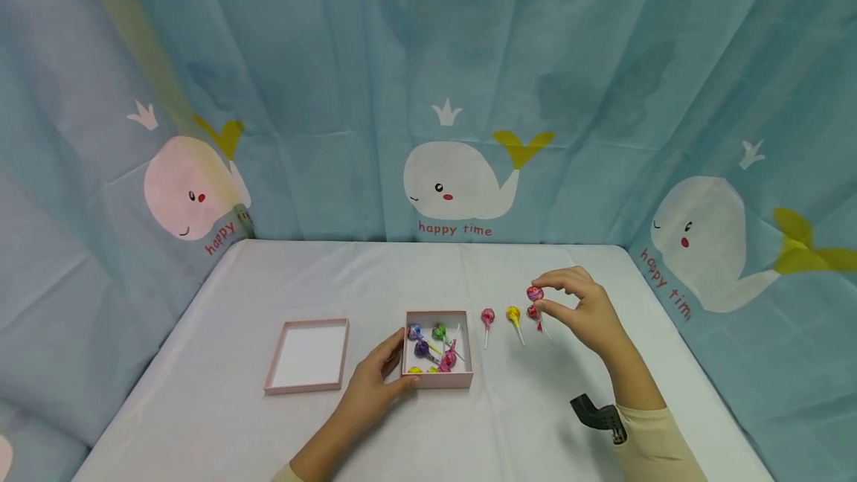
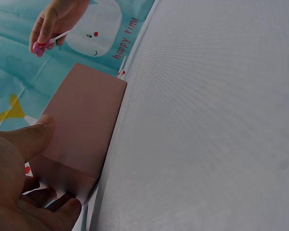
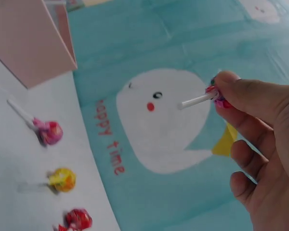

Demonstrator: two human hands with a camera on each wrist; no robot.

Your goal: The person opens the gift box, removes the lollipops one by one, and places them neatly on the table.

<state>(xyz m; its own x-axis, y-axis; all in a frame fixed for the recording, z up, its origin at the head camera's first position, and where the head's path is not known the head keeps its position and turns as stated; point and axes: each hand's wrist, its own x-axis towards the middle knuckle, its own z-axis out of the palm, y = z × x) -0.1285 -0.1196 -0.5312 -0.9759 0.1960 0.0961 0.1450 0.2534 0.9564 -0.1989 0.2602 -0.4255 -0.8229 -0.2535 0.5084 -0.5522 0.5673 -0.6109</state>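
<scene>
Right hand [image 1: 589, 315] pinching pink wrapped lollipop [image 1: 534, 293] at fingertips; left hand [image 1: 375, 381] curled round pink cardboard box [image 1: 438, 380].

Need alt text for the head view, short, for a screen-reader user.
Over a white table, the right hand pinches a red-wrapped lollipop above three more lying in a row: pink, yellow, red. The left hand grips a pink box of lollipops, its lid alongside.
</scene>
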